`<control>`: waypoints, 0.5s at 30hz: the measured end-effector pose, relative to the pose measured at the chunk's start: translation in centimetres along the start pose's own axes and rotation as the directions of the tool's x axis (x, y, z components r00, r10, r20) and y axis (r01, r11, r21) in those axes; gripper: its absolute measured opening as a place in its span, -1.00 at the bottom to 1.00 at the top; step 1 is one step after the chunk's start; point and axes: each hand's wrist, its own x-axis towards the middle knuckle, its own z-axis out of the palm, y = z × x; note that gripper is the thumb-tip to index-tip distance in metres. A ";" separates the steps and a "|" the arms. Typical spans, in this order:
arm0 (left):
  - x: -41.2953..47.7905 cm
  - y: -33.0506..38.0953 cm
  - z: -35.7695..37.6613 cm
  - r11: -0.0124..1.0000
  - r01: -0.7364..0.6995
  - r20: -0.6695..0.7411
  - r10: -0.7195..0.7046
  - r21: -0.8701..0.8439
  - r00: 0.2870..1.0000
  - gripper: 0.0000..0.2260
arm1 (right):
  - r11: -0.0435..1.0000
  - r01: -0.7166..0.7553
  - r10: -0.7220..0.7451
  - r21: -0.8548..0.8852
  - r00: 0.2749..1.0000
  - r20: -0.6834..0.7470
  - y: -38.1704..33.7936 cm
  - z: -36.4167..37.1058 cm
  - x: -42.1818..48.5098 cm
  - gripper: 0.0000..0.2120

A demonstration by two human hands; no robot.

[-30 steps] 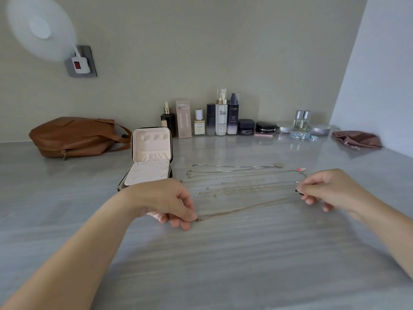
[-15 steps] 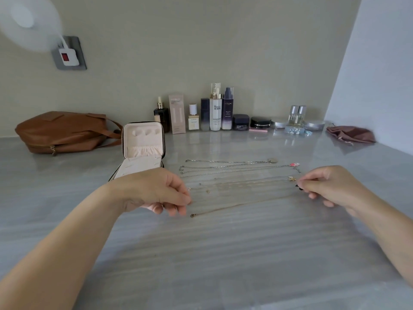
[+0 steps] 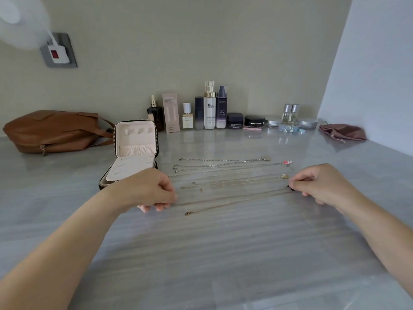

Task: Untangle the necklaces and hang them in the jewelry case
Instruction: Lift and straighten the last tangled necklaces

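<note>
At the middle of the surface [image 3: 223,253], necklaces [image 3: 223,160] laid out straight in side-by-side rows, running left to right. Nearest of them, a thin gold necklace [image 3: 234,196], stretched between both hands. Left hand [image 3: 152,191] curled, fingertips pinching one chain end. Right hand [image 3: 317,184] curled too, thumb and forefinger pinching the folded end at a small dark pendant. Second strand of the same chain loose on the surface, clasp lying free near the left hand. Beyond it, a gold chain with a flower charm [image 3: 285,176], then silver chains ending in a pink charm [image 3: 287,162] and a round disc [image 3: 266,158]. Just behind the left hand, the jewelry case [image 3: 134,139], open, lid upright, pale lining showing. Along the far edge, a row of bottles and jars [image 3: 210,108]. Toward the far-left corner, a brown bag [image 3: 55,130] on its side. In the far-right corner, a pink pouch [image 3: 342,132].
</note>
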 end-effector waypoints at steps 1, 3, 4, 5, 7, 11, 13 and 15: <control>0.0 0.0 0.0 1.000 -0.004 -0.003 0.004 0.009 1.000 -0.93 | 1.000 0.007 -0.007 -0.001 1.000 0.000 0.0 0.0 0.0 -0.94; -0.1 0.1 -0.1 0.999 -0.004 -0.005 0.004 0.051 1.000 -0.92 | 1.000 0.016 -0.016 -0.009 1.000 -0.007 0.1 0.0 0.2 -0.94; -0.3 0.2 -0.1 0.997 0.001 -0.007 0.000 0.077 1.000 -0.91 | 1.000 0.021 -0.021 -0.019 1.000 -0.011 0.1 0.0 0.1 -0.95; -0.3 0.2 -0.1 0.995 0.005 -0.015 -0.004 0.097 1.000 -0.90 | 0.999 0.025 -0.025 -0.026 1.000 -0.018 0.0 0.0 0.1 -0.95; -0.4 0.2 -0.2 0.993 -0.001 -0.057 0.007 0.115 0.998 -0.89 | 0.999 0.049 -0.050 -0.021 0.998 -0.039 -0.1 0.0 0.0 -0.95; -0.4 0.6 -0.1 0.986 -0.150 -0.087 0.155 0.068 0.984 -0.96 | 0.985 0.171 -0.172 -0.032 0.983 -0.063 -0.7 0.4 -0.4 -0.92; -0.7 1.1 0.6 0.979 -0.203 0.021 0.203 0.026 0.979 -0.93 | 0.975 0.221 -0.222 -0.032 0.973 -0.068 -1.0 0.7 -0.6 -0.89; -0.8 1.4 1.4 0.971 -0.234 0.098 0.228 0.053 0.969 -0.90 | 0.969 0.244 -0.246 -0.036 0.967 -0.064 -1.2 1.0 -0.5 -0.83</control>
